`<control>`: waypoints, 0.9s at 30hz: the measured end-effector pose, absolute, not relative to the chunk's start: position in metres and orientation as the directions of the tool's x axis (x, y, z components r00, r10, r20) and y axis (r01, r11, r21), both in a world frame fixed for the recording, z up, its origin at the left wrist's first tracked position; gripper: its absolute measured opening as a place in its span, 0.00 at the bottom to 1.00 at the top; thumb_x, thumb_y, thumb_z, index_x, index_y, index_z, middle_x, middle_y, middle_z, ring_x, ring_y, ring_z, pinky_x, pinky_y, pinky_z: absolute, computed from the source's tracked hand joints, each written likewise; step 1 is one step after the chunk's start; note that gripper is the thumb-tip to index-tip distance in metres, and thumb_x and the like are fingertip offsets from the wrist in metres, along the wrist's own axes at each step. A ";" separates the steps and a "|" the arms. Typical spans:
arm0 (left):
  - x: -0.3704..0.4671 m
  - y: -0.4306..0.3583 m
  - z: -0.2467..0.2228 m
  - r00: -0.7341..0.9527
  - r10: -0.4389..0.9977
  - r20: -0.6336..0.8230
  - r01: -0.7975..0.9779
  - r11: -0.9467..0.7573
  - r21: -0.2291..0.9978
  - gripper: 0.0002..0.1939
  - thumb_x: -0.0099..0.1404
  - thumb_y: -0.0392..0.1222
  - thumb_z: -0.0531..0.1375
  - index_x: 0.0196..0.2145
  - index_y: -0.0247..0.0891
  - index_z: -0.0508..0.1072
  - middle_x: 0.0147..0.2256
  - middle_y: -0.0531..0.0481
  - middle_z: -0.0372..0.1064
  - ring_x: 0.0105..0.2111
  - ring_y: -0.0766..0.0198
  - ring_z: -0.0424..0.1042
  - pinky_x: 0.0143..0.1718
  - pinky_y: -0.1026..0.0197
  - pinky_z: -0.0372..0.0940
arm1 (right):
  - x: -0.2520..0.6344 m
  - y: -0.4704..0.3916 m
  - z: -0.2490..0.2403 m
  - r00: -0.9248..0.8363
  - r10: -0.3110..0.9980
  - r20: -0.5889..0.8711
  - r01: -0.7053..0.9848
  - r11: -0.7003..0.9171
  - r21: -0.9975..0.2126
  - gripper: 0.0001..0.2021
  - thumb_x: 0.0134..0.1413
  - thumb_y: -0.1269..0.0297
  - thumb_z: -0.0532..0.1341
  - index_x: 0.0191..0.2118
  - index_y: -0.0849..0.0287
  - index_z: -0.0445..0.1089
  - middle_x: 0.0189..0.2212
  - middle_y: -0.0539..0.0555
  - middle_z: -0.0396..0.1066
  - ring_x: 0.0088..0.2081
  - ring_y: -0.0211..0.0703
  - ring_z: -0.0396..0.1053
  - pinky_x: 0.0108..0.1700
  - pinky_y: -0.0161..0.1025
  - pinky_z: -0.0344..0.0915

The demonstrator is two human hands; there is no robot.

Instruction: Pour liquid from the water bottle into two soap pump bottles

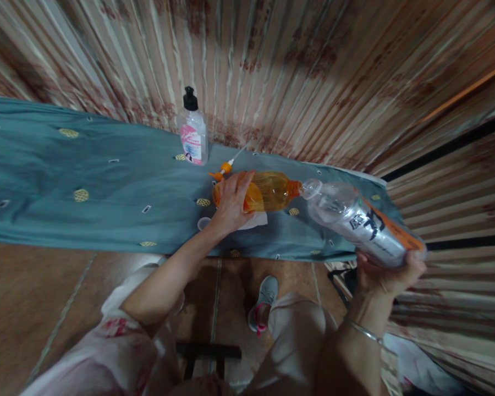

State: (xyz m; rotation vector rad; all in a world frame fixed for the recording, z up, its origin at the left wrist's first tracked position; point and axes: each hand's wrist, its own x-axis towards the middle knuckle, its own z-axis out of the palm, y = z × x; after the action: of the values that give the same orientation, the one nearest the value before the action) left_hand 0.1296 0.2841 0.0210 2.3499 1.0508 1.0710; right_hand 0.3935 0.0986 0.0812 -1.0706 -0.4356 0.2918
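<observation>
My left hand (233, 203) is wrapped round an amber-orange plastic bottle (274, 191), its mouth pointing right. In my right hand (390, 273) is a large clear plastic bottle (334, 203) with an orange and white label, gripped near its base and tilted. The two bottle mouths meet or nearly touch; I cannot tell whether liquid passes between them. Beyond my left hand lies an orange pump head (225, 168) with a thin dip tube. Under the amber bottle is a white piece of paper or cloth (258, 220), partly hidden. A small round cap (204, 223) lies by my left wrist.
A clear pump bottle (193, 137) with a black top and pink label stands at the back of the narrow table, which has a teal cloth (111, 201). Pleated curtains (251, 71) hang behind and to the right. My legs and the tiled floor (37, 297) are in front.
</observation>
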 end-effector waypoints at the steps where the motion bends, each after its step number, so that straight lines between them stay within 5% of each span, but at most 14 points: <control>1: 0.129 0.284 0.021 0.440 0.749 0.495 0.482 -0.662 0.574 0.48 0.53 0.42 0.69 0.68 0.37 0.55 0.63 0.34 0.60 0.64 0.41 0.59 0.67 0.36 0.49 | 0.394 0.099 0.081 0.875 0.437 0.209 -0.015 0.456 -0.890 0.21 0.33 0.50 0.63 0.37 0.55 0.69 0.35 0.50 0.68 0.25 0.38 0.63 0.12 0.30 0.50; 27: 0.129 0.284 0.021 0.450 0.751 0.482 0.501 -0.660 0.560 0.48 0.54 0.41 0.67 0.69 0.37 0.53 0.64 0.34 0.59 0.64 0.41 0.58 0.68 0.35 0.48 | 0.390 0.100 0.084 0.889 0.413 0.196 -0.012 0.449 -0.894 0.21 0.32 0.50 0.62 0.36 0.55 0.69 0.35 0.50 0.70 0.24 0.37 0.64 0.11 0.29 0.50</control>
State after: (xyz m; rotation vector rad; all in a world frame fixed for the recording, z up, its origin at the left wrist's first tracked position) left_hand 0.1292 0.2838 0.0212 2.3684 1.0655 1.0397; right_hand 0.3902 0.0998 0.0844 -1.0807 -0.4189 0.2725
